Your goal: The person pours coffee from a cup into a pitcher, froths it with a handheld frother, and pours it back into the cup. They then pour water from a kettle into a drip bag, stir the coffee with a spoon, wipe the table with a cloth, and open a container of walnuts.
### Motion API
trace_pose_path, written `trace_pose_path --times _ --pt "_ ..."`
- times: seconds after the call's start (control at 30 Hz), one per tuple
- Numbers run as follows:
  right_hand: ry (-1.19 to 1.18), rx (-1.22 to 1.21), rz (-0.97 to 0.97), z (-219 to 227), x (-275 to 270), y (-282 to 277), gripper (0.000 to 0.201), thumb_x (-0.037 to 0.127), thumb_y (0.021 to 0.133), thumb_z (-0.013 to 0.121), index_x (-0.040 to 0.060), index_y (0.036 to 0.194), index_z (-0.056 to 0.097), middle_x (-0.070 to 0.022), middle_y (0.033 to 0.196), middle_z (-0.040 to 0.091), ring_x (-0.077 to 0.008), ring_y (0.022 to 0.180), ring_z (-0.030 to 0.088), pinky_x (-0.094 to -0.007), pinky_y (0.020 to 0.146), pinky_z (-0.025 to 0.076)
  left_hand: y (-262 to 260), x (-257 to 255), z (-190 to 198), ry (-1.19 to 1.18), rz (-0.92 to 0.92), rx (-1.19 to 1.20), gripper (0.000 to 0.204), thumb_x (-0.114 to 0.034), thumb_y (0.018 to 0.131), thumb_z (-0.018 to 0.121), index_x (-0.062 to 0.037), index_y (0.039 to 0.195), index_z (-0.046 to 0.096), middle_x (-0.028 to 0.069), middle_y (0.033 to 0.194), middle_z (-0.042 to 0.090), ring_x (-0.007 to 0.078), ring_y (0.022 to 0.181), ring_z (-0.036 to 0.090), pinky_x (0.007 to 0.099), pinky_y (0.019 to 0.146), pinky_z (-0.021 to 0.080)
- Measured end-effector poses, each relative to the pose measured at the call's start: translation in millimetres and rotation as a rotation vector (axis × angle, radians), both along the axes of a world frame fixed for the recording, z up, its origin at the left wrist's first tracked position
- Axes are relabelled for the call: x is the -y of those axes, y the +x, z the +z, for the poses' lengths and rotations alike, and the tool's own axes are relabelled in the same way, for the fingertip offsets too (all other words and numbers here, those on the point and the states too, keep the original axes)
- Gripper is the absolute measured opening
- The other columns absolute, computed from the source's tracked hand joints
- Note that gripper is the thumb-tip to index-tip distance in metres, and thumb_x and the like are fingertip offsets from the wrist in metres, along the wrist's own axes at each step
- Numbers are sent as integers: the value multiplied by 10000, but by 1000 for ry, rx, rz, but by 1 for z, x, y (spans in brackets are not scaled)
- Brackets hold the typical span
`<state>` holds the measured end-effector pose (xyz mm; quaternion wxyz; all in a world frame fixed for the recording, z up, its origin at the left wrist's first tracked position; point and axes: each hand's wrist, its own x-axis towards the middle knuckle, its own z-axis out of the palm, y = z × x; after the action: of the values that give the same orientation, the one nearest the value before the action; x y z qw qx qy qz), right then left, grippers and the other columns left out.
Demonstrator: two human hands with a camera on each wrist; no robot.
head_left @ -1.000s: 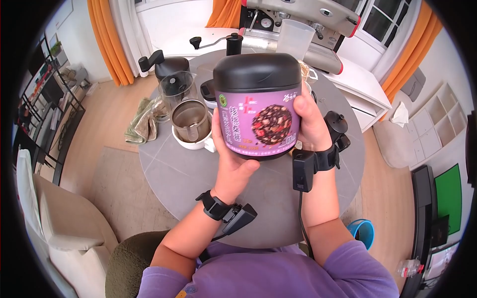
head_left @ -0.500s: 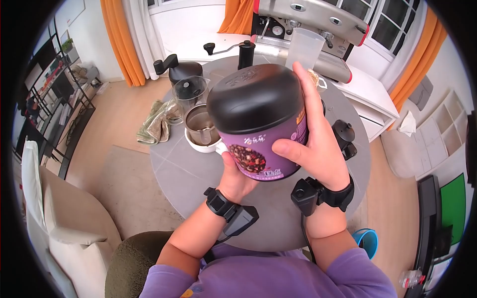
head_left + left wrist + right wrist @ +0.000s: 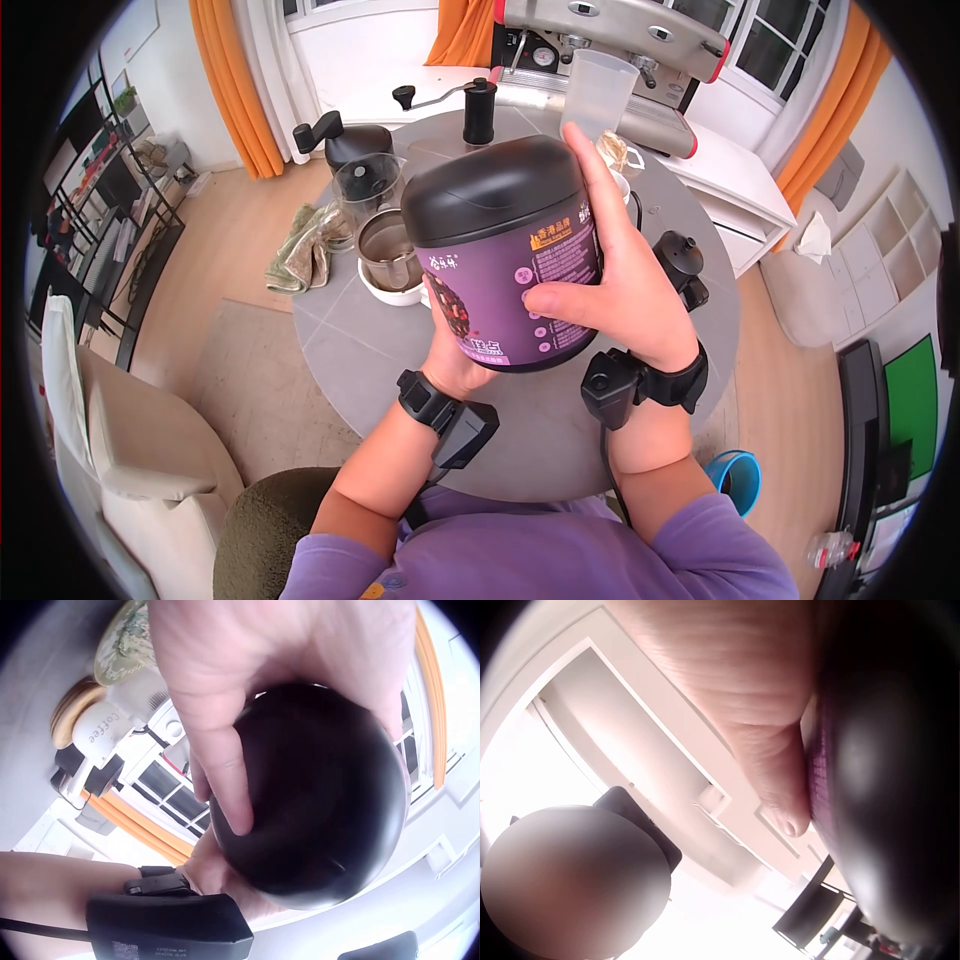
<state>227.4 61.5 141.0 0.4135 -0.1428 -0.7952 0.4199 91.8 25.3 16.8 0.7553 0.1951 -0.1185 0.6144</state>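
Observation:
A purple plastic jar (image 3: 505, 285) with a rounded black lid (image 3: 495, 195) is held tilted above the table, in front of the chest. My left hand (image 3: 455, 350) grips it low on the left side. In the left wrist view that hand's fingers (image 3: 217, 754) curl over the jar's round black end (image 3: 315, 795). Along the right side my right hand (image 3: 640, 295) holds it, the thumb laid across the label and a finger reaching up beside the lid. Pale printed text and part of a food picture show on the label. The right wrist view shows the thumb (image 3: 780, 787) against the purple side.
On the round grey table (image 3: 345, 355) stand a metal filter cup (image 3: 388, 245) in a white cup, a clear beaker (image 3: 368, 185), a black hand grinder (image 3: 479, 112), a translucent pitcher (image 3: 598, 90) and a cloth (image 3: 300, 250). Behind is an espresso machine (image 3: 625, 35).
The jar has turned, so the picture on its label has swung left and a text panel now faces me. My right hand has shifted, its thumb now across the label.

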Motion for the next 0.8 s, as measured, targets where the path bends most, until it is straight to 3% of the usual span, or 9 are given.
trace_pose_path --times 0.07,0.13,0.27,0.37,0.57,0.63,0.8 --pt "-32 1 -15 0 3 -1 1057 194 590 791 -15 1372 110 -141 1288 384 -224 1173 405 -309 977 315 2 5 12 -148 196 -387 843 -696 805 190 -56 1352 223 155 1345 327 288 1213 370 428 996 345" --pt "-8 9 -74 0 6 -2 1108 181 537 817 50 1392 123 -140 1302 384 -217 1180 405 -301 982 301 3 5 11 -166 210 -388 786 -648 838 211 -44 1339 245 157 1328 350 283 1192 395 416 979 369" --pt "121 80 -192 -2 9 -1 1111 205 533 820 47 1388 129 -153 1266 424 -229 1149 444 -309 963 330 6 6 15 -209 304 -500 622 -500 913 267 -11 1296 309 165 1266 420 272 1120 471 386 922 435" --pt "228 120 -262 0 14 -3 1120 220 519 824 47 1386 137 -164 1253 436 -242 1133 463 -316 953 345 7 5 14 -139 223 -318 546 -422 930 301 2 1271 341 174 1233 450 272 1073 509 376 894 460" --pt "281 179 -293 2 20 -2 1138 231 494 827 47 1386 145 -170 1273 415 -259 1169 428 -319 972 322 6 6 12 -82 244 -332 493 -376 934 327 6 1241 378 168 1205 478 262 1039 532 362 875 474" --pt "195 138 -144 1 14 1 1145 229 504 827 44 1390 126 -167 1305 383 -251 1197 395 -314 988 295 7 7 12 -90 290 -364 481 -365 935 331 6 1235 385 166 1200 483 260 1033 536 359 870 477" --pt "111 102 -60 0 7 4 1135 218 531 819 45 1394 102 -157 1334 349 -232 1210 372 -308 997 277 9 10 12 -112 406 -444 450 -339 936 342 6 1219 401 161 1186 496 255 1019 545 353 858 483"
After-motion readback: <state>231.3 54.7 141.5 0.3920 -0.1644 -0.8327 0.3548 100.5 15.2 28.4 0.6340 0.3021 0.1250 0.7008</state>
